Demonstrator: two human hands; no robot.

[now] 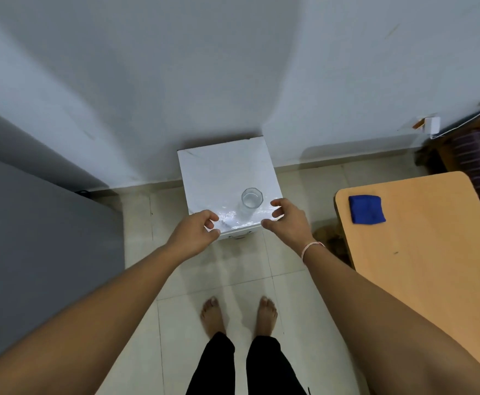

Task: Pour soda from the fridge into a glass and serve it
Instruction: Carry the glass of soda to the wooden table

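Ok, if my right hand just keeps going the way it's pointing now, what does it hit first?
Most likely the glass: the right hand points up and left toward it, fingers curled around nothing. Depth is unclear from above, so it might pass over the white box instead.

Glass, gloss and matt wood

The clear glass tumbler point(251, 198) stood on a glossy white box top point(221, 172); the table point(421, 252) looked matt wood laminate, the blue cloth point(366, 209) soft.
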